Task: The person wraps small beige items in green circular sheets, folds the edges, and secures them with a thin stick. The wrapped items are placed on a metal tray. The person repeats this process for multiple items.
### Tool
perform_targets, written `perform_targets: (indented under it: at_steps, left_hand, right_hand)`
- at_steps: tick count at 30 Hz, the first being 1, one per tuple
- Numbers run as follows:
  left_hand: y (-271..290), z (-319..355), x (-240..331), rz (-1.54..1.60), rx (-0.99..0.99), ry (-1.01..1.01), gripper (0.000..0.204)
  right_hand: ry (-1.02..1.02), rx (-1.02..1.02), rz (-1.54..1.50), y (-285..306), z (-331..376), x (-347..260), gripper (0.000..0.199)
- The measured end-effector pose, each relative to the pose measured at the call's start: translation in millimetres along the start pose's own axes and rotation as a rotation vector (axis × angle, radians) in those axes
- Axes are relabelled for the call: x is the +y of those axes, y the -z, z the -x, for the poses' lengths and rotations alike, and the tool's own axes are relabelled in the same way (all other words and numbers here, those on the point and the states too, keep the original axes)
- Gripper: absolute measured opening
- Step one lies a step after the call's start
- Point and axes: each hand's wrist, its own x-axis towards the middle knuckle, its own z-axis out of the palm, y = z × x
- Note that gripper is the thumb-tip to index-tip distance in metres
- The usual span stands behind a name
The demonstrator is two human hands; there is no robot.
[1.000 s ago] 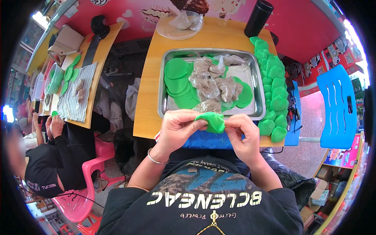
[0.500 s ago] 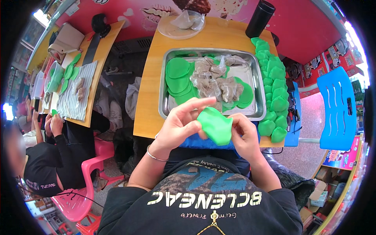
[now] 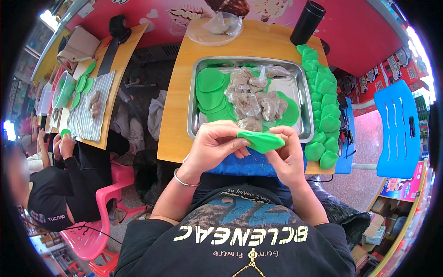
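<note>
Between my hands, just in front of the tray, is a soft green fabric-like piece point(image 3: 262, 142), stretched wide with a straight upper edge and a drooping lower one. My left hand point(image 3: 216, 142) pinches its left end; my right hand point(image 3: 287, 154) grips its right end. Beyond them lies a metal tray point(image 3: 194, 99) with flat green discs point(image 3: 210, 81) stacked at its left. Clear bags of greyish-brown filling point(image 3: 247, 104) sit in its middle, partly over more green discs. Rows of puffy green pieces point(image 3: 327, 104) cover the table's right edge.
A blue cloth point(image 3: 242, 166) lies over my lap below the table edge. A black cylinder point(image 3: 308, 21) and a plastic plate point(image 3: 194, 32) stand at the back of the wooden table point(image 3: 177, 124). A blue chair point(image 3: 397, 127) is at right; another person point(image 3: 64, 194) works at left.
The green piece has tilted and been pulled taut, so its broad face no longer shows. My left fingers have closed down on its edge, and my right hand has risen slightly.
</note>
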Motion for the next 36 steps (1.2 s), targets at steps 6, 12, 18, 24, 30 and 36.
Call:
perform_targets:
  at_steps: [6, 12, 18, 24, 30, 36]
  left_hand:
    - [-4, 0, 6, 0.044, 0.054, 0.032, 0.014]
    - [-7, -2, 11, -0.076, 0.051, -0.002, 0.016]
    - [-16, -4, 10, -0.041, 0.102, 0.004, 0.015]
    - [-21, -3, 3, -0.065, 0.128, -0.105, 0.020]
    - [-21, -4, 3, -0.135, 0.165, -0.111, 0.019]
    - [-23, -5, -4, -0.221, 0.227, -0.193, 0.018]
  right_hand:
    - [-0.027, -0.052, -0.147, 13, -2, 7, 0.040]
    - [-0.013, -0.063, 0.154, 17, -4, 2, 0.037]
    - [0.012, -0.096, -0.055, 14, -5, 1, 0.033]
    - [0.051, -0.103, -0.143, 12, -6, 11, 0.030]
    - [-0.010, -0.088, -0.271, 14, -1, 17, 0.030]
    - [0.037, -0.083, -0.203, 17, -2, 23, 0.033]
